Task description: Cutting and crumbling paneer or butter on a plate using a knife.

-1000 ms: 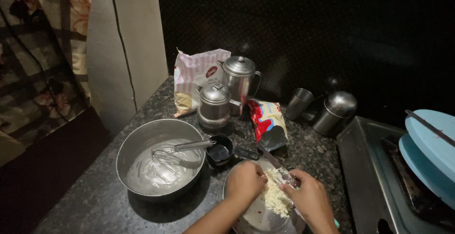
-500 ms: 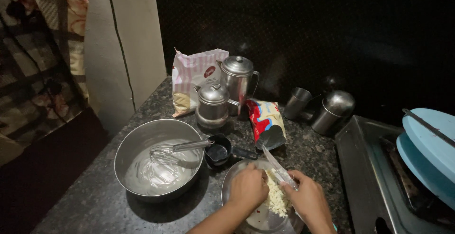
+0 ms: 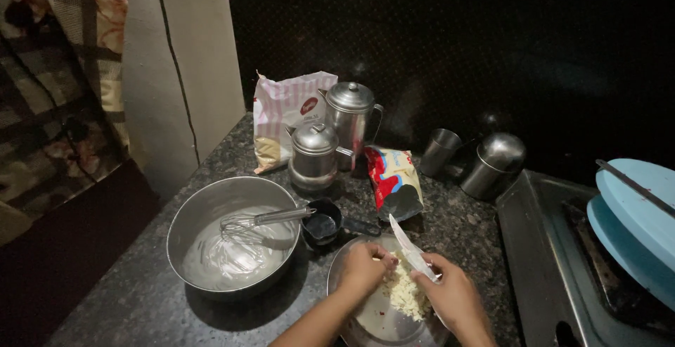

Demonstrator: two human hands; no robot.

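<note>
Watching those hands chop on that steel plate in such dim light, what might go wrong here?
The knife in the right hand works close to the left hand fingers over the pale crumbly food, so a slip could nick them. The steel plate sits near the counter's front edge and might slide. The whisk leaning in the bowl could tip out if bumped.

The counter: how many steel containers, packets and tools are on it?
Steel containers: 7 (mixing bowl, plate, two lidded jugs, tumbler, round pot, black cup)
Packets: 2 (pink-white bag, red pouch)
Tools: 2 (whisk, knife)
Total: 11
</note>
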